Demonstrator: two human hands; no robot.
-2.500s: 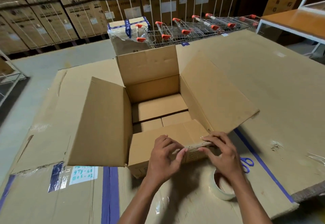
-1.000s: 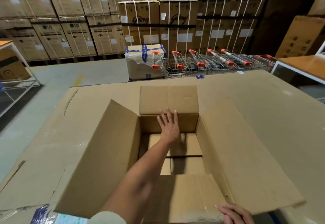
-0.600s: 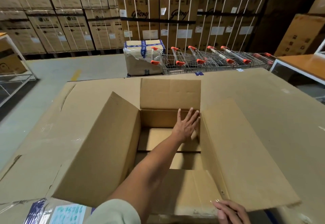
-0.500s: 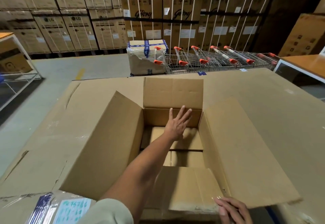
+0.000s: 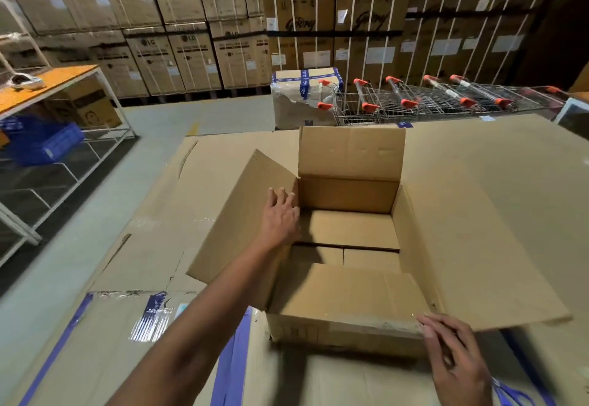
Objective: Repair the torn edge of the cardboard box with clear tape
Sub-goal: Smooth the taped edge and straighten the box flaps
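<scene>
Risk: the open brown cardboard box (image 5: 344, 291), mid-frame on the cardboard-covered worktop (image 5: 510, 182), may skew. Your left hand (image 5: 280, 217), fingers loose, nudges its far-left inner corner. The straight fingers of your right hand (image 5: 452, 354) press the taped near edge (image 5: 350, 326), which could lift.

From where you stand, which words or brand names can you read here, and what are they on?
"LG": on the stacked cartons, back left.
"Godrej", in script: on the strapped cartons, back centre.
Unreadable, too small or blurred: the white labels on those cartons; the blue printed tape on the wrapped parcel; faint marks on the near wall of the cardboard box.
</scene>
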